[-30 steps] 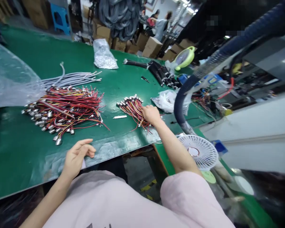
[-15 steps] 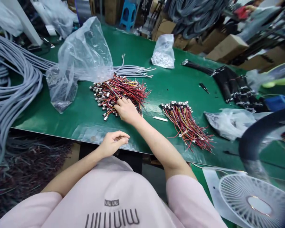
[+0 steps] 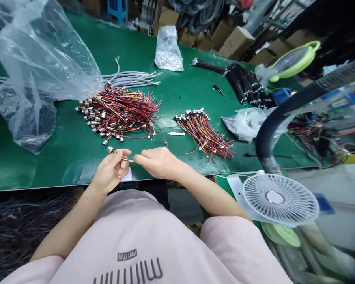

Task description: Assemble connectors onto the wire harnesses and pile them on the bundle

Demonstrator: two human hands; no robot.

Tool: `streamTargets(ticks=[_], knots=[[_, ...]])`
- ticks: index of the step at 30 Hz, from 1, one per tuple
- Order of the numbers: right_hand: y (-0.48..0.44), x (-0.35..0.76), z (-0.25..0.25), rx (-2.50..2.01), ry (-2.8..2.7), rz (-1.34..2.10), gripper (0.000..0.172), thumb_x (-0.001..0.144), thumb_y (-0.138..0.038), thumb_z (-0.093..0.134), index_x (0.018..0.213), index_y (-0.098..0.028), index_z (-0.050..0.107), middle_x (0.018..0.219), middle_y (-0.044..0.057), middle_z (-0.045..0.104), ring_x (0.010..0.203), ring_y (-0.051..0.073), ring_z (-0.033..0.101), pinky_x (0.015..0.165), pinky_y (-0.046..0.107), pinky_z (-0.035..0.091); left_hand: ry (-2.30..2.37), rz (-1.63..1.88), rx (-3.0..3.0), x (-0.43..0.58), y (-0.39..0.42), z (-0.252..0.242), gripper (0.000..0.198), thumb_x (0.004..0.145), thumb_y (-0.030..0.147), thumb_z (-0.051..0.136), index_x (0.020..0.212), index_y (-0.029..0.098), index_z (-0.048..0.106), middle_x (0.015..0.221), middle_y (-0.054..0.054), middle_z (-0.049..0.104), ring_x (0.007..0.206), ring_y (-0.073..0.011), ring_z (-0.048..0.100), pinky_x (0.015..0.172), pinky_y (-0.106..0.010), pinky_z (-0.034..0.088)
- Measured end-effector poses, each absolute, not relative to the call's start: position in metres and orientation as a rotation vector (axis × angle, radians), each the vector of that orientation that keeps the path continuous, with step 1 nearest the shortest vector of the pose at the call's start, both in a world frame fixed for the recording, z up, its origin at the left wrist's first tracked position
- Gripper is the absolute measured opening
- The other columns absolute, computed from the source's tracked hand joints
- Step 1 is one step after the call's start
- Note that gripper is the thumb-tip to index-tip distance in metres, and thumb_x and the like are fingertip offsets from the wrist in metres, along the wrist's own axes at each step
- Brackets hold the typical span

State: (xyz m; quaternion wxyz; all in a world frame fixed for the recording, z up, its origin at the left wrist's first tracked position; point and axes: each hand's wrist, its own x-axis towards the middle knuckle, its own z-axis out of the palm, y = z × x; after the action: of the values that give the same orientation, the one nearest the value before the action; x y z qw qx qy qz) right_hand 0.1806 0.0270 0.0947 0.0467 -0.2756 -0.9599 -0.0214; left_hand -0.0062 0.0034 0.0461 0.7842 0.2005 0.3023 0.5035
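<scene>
Both my hands hold one thin wire lead (image 3: 127,159) with a metal connector (image 3: 110,150) at its left tip, just above the near edge of the green table (image 3: 62,154). My left hand (image 3: 111,171) pinches the lead close behind the connector. My right hand (image 3: 156,161) grips the wires further right, fingers closed. A large pile of red and yellow leads with metal connectors (image 3: 118,114) lies just beyond my hands. A smaller bundle of the same leads (image 3: 205,134) lies to the right.
A clear plastic bag (image 3: 38,67) stands at the left, grey cables (image 3: 130,79) behind the pile. A small bag of parts (image 3: 167,51), black cables (image 3: 242,83) and a crumpled bag (image 3: 248,124) lie further back. A white fan (image 3: 279,199) and a dark hose (image 3: 284,114) stand at the right.
My right hand left the small bundle, reached into the large pile and came back to the table edge with one lead. My left hand closed on the connector end.
</scene>
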Motion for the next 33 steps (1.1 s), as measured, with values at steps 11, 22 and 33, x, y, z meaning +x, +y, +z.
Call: streamTargets(ticks=[11,22,33], knots=[[-0.013,0.257,0.084,-1.065,-2.747,-0.069,0.029,0.099,-0.019,0.041,0.107,-0.016,0.068,0.058,-0.001,0.058,0.051,0.012,0.049,0.052,0.027,0.029,0.787,0.938,0.587,0.019,0.001,0.040,0.038,0.070,0.042,0.079,0.092,0.014,0.067,0.054,0.004,0.057,0.040,-0.0048,0.043,0.038,-0.016,0.031],[-0.013,0.276,0.087,-1.409,-2.573,0.746,0.028,0.097,-0.028,0.049,0.118,-0.016,0.064,0.089,0.006,0.073,0.077,0.016,0.064,0.071,0.026,0.042,0.971,0.936,0.969,0.005,0.004,0.034,0.034,0.078,0.046,0.071,0.094,0.016,0.069,0.065,-0.001,0.066,0.054,-0.0117,0.057,0.054,-0.023,0.047],[-0.004,0.223,0.104,-0.940,-2.737,-0.116,0.028,0.098,-0.018,0.041,0.090,-0.014,0.068,0.086,0.008,0.066,0.083,0.020,0.053,0.079,0.037,0.038,0.767,0.595,1.622,0.035,0.014,0.063,0.034,0.086,0.036,0.063,0.115,0.019,0.070,0.092,-0.006,0.073,0.077,-0.0183,0.064,0.069,-0.026,0.051]])
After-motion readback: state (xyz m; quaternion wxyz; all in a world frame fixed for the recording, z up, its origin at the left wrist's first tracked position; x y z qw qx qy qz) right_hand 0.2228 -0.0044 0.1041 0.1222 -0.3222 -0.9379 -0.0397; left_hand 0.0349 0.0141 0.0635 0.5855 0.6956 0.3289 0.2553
